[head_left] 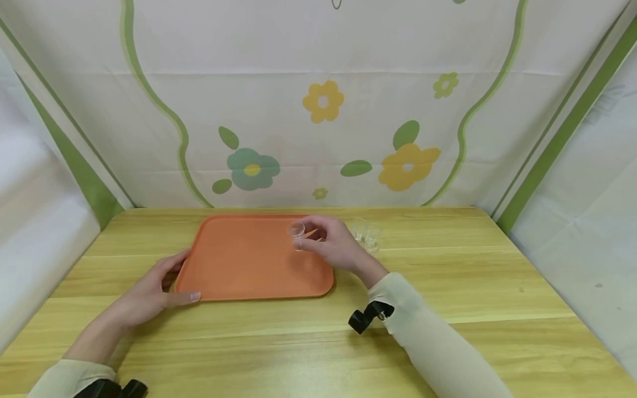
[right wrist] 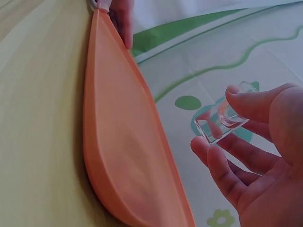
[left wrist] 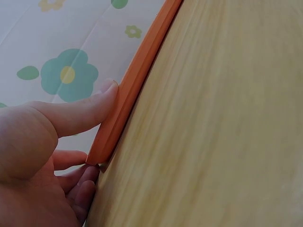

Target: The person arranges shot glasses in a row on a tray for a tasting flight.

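A small clear shot glass (head_left: 297, 232) hangs above the right part of an orange tray (head_left: 239, 260). My right hand (head_left: 332, 241) pinches it between thumb and fingers; in the right wrist view the glass (right wrist: 225, 116) looks tilted, apart from the tray. At the tray's near left corner, my left hand (head_left: 149, 290) grips the rim. Its thumb (left wrist: 90, 111) lies along the near edge, while the other fingers are at the left side, partly hidden by the tray.
Clear shot glasses (head_left: 371, 237) stand on the wooden table (head_left: 448, 276) to the right of the tray, partly behind my right wrist. A white cloth with flowers (head_left: 323, 102) hangs behind the table's far edge.
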Demonstrator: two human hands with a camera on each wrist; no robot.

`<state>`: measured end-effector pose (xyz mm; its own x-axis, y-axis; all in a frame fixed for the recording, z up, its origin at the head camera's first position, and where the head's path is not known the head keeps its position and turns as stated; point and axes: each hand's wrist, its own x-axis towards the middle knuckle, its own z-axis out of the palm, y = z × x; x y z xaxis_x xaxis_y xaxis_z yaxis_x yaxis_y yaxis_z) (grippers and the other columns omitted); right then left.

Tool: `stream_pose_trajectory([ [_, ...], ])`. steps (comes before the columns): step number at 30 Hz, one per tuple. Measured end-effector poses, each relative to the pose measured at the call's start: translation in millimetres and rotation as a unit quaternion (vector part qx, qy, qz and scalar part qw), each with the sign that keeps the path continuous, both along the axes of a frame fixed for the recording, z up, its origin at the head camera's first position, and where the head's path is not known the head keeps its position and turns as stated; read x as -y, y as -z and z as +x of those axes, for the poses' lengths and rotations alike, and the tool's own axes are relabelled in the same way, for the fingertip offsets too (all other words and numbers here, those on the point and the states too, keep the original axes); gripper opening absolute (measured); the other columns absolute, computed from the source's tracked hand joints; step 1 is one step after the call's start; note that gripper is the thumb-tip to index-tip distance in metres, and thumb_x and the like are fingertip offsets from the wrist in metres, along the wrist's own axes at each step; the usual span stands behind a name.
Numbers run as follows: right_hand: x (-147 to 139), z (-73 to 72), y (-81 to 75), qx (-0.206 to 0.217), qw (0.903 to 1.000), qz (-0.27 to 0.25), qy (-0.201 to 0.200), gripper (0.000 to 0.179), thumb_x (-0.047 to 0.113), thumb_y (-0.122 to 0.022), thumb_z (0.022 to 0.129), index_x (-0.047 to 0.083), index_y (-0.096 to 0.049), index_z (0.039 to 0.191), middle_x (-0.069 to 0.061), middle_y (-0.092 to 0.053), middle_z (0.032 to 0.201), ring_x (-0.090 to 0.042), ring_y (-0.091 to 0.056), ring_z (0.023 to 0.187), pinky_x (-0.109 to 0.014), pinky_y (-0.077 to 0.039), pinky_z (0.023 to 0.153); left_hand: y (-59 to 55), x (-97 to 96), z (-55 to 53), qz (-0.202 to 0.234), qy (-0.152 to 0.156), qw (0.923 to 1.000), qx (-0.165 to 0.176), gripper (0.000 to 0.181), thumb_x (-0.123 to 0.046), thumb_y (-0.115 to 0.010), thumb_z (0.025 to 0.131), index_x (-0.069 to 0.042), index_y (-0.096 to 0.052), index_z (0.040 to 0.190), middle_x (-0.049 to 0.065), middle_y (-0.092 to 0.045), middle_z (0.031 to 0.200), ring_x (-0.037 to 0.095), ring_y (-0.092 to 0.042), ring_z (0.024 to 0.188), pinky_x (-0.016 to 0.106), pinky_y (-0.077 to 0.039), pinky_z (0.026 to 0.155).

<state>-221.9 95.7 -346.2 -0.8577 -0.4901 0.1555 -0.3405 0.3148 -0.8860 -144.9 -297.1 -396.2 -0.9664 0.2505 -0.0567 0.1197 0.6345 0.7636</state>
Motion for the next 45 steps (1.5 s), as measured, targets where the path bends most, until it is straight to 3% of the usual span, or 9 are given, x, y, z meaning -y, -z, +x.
stream_pose_trajectory([
  [8, 27, -4.1, 4.5, -0.005, 0.9996, 0.007, -0.027, 0.035, 0.018, -0.076, 0.1, 0.009, -0.071, 0.133, -0.006, -0.074, 0.125, -0.024, -0.073, 0.096, -0.031, -0.058, 0.086, -0.2, 5.7, 2.8, -0.018, -0.008, 0.9997, 0.014, 0.105, -0.028, -0.081, 0.096, 0.003, -0.012, 0.168, 0.032, -0.034, 0.158, 0.047, -0.049, 0.134, 0.017, -0.043, 0.087],
  [15, 53, -6.4, 11.8, -0.004, 0.999, 0.003, -0.044, 0.032, 0.016, -0.074, 0.101, 0.008, -0.071, 0.132, -0.009, -0.074, 0.125, -0.021, -0.074, 0.093, -0.026, -0.058, 0.082, 0.1, 14.8, 9.3, -0.014, -0.01, 0.9998, 0.006, 0.102, -0.024, -0.08, 0.097, 0.004, -0.013, 0.168, 0.031, -0.039, 0.155, 0.048, -0.051, 0.132, 0.015, -0.044, 0.085],
  [21, 69, -5.7, 16.6, 0.027, 0.9987, 0.011, -0.043, 0.03, 0.015, -0.074, 0.101, 0.011, -0.072, 0.131, -0.005, -0.075, 0.123, -0.03, -0.076, 0.098, -0.032, -0.06, 0.078, 0.9, 16.3, 12.8, -0.02, -0.01, 0.9998, 0.0, 0.102, -0.025, -0.08, 0.096, 0.005, -0.014, 0.168, 0.03, -0.043, 0.153, 0.045, -0.054, 0.131, 0.017, -0.047, 0.085],
  [29, 79, -10.2, 21.1, 0.049, 0.9984, 0.027, -0.011, 0.031, 0.017, -0.077, 0.099, 0.015, -0.073, 0.13, 0.003, -0.074, 0.12, -0.014, -0.075, 0.093, -0.027, -0.059, 0.077, 0.3, 6.8, 4.7, -0.013, -0.002, 0.9999, -0.005, 0.104, -0.025, -0.083, 0.094, 0.006, -0.015, 0.167, 0.031, -0.044, 0.151, 0.047, -0.055, 0.13, 0.017, -0.047, 0.087],
  [37, 93, -14.3, 25.9, 0.08, 0.9967, 0.007, -0.004, 0.029, 0.015, -0.076, 0.099, 0.016, -0.073, 0.128, 0.004, -0.075, 0.119, -0.015, -0.076, 0.095, -0.032, -0.062, 0.077, 0.6, 3.6, -0.1, -0.009, 0.002, 1.0, -0.003, 0.104, -0.026, -0.083, 0.094, 0.005, -0.016, 0.167, 0.032, -0.04, 0.156, 0.048, -0.053, 0.133, 0.016, -0.045, 0.089],
  [45, 112, -18.8, 30.8, 0.072, 0.9971, 0.026, 0.0, 0.027, 0.021, -0.078, 0.099, 0.02, -0.075, 0.126, 0.008, -0.074, 0.115, -0.007, -0.07, 0.1, -0.027, -0.059, 0.081, 2.2, 8.7, 1.1, -0.007, -0.001, 1.0, 0.004, 0.103, -0.024, -0.081, 0.095, 0.006, -0.015, 0.167, 0.033, -0.039, 0.155, 0.049, -0.052, 0.133, 0.014, -0.044, 0.087],
])
